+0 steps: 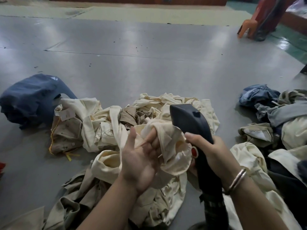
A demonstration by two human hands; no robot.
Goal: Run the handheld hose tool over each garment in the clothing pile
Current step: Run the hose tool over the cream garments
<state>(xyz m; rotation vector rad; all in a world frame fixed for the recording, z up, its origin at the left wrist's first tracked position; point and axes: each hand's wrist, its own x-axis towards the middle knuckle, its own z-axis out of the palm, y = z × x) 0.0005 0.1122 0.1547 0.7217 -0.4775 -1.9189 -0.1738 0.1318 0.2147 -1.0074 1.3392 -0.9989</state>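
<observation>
The one black hose tool (191, 120) is gripped in the right hand (214, 151), its hose cut off by the bottom edge. Left hand (142, 161), palm up, curls its fingers into a cream garment (167, 146) atop the pile (106, 127); garments too tangled to count.

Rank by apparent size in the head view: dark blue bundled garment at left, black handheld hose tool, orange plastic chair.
1. Dark blue bundled garment, largest.
2. Black handheld hose tool, gripped by the right hand; nearness to the camera inflates it.
3. Orange plastic chair, smallest, but far away and partly hidden.
</observation>
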